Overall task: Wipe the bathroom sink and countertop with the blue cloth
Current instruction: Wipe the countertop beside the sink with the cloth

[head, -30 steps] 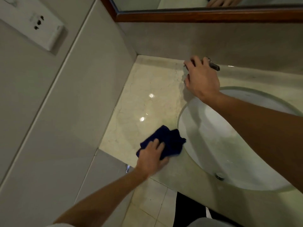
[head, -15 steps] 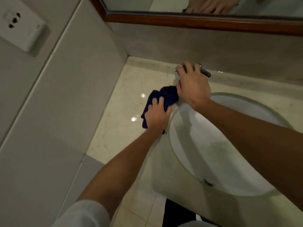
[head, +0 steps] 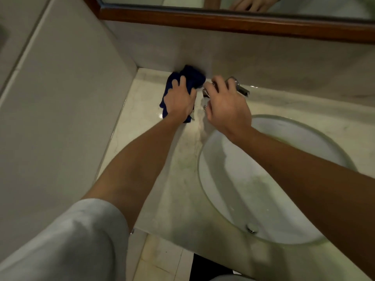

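The marble desk (head: 146,138) carries a round white sink (head: 243,189). Both forearms reach to its far left corner. There the left grip (head: 179,101), palm down with fingers spread, presses the blue cloth (head: 192,75) against the back wall. The right grip (head: 227,106) curls over the chrome faucet (head: 241,89).

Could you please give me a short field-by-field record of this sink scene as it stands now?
cloth: blue, bunched, on the counter, back left corner, at the wall
left hand: presses flat on the cloth
right hand: curled over the tap
sink: white, round, right of the cloth
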`<action>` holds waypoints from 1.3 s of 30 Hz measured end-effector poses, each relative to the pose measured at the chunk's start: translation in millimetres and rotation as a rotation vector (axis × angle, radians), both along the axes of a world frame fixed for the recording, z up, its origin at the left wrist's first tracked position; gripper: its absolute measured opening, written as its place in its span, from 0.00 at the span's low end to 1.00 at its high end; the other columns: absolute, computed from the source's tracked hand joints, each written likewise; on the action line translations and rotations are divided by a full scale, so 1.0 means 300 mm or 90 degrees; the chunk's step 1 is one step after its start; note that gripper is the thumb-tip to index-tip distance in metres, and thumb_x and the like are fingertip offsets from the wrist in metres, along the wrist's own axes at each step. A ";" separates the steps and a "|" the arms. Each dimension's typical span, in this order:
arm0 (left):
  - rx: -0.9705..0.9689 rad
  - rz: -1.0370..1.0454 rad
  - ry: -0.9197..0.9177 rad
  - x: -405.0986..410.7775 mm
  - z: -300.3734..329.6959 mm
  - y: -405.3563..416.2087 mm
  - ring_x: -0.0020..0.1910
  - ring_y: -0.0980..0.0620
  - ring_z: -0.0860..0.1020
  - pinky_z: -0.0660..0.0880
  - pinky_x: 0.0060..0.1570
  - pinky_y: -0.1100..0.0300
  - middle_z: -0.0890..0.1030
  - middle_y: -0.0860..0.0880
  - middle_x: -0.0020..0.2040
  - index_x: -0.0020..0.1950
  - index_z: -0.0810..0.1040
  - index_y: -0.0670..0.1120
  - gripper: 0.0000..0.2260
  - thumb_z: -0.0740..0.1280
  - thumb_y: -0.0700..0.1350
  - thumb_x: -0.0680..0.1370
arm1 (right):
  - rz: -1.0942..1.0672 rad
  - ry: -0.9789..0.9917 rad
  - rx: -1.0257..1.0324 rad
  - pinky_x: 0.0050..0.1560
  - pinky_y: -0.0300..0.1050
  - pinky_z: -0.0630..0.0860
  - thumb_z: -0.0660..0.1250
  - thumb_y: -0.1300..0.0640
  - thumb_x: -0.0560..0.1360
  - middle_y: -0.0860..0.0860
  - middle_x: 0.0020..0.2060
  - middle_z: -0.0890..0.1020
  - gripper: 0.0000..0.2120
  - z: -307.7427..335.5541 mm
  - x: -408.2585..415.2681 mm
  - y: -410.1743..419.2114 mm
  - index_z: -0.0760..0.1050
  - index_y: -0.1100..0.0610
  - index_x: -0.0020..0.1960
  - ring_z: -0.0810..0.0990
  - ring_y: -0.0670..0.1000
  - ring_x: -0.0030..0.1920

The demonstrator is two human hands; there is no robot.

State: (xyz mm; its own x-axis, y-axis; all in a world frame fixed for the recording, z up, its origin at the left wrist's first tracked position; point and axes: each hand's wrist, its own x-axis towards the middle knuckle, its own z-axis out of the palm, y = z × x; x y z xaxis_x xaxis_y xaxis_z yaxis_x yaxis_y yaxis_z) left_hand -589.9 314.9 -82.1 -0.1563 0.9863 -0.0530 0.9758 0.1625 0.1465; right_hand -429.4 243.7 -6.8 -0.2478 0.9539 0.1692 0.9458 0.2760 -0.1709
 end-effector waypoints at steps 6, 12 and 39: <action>0.021 0.058 0.005 0.051 -0.020 -0.211 0.51 0.40 0.78 0.65 0.37 0.51 0.74 0.42 0.64 0.71 0.67 0.44 0.22 0.57 0.57 0.82 | -0.002 0.002 -0.047 0.44 0.50 0.77 0.67 0.56 0.77 0.56 0.67 0.71 0.22 0.016 -0.007 0.002 0.70 0.56 0.70 0.71 0.60 0.64; 0.041 0.071 0.011 0.149 -0.027 -0.646 0.46 0.44 0.77 0.67 0.31 0.55 0.76 0.44 0.59 0.68 0.70 0.47 0.23 0.63 0.58 0.78 | -0.003 -0.002 -0.055 0.45 0.52 0.79 0.66 0.58 0.77 0.57 0.66 0.72 0.22 0.032 -0.005 -0.002 0.70 0.56 0.70 0.71 0.61 0.65; -0.143 0.445 -1.144 0.171 0.262 -0.918 0.59 0.48 0.82 0.78 0.58 0.51 0.85 0.47 0.59 0.64 0.79 0.47 0.14 0.65 0.50 0.82 | 0.028 0.001 -0.074 0.53 0.53 0.77 0.66 0.56 0.78 0.59 0.65 0.72 0.22 0.042 0.005 0.001 0.69 0.58 0.71 0.71 0.61 0.64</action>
